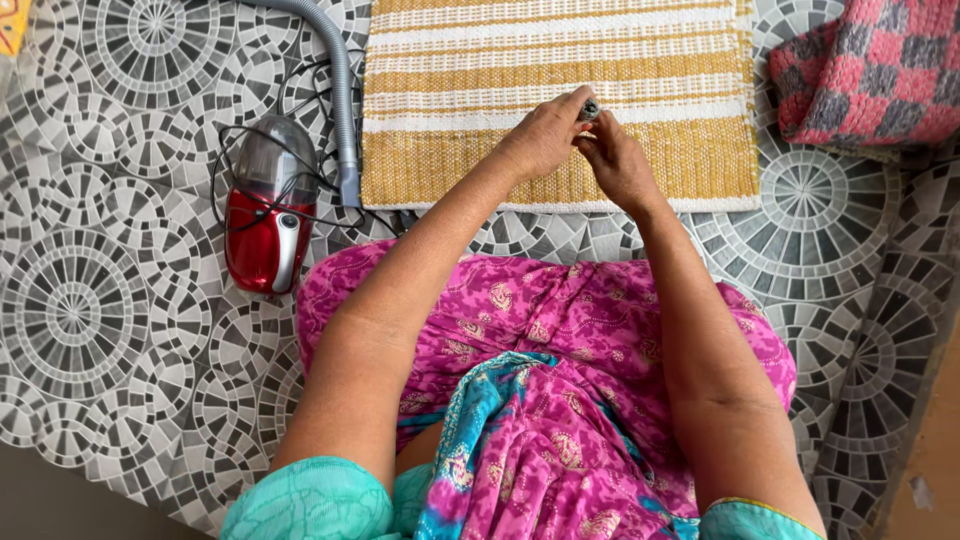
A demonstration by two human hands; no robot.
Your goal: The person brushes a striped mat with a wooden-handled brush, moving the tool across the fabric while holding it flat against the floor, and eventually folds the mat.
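A small dark grey piece (588,108) is pinched between the closed fingers of the left hand (545,135) and the right hand (618,165), above centre of the frame, over a yellow-and-white striped mat (480,70). It appears to be being turned or fitted; a steady two-handed grip seems called for. A red vacuum cleaner (262,210) lies at left on the patterned floor (90,300). A yellow package corner (10,25) shows at upper left.

- Rug (560,60) at twelve o'clock: mustard yellow with white stripes.
- Vacuum cleaner (262,215) at nine o'clock: red, grey-topped.
- Blanket (870,70) at two o'clock: pink-and-grey checks.
- Floor (100,300): grey circular mosaic.
- Garment (560,400): magenta, teal-trimmed.
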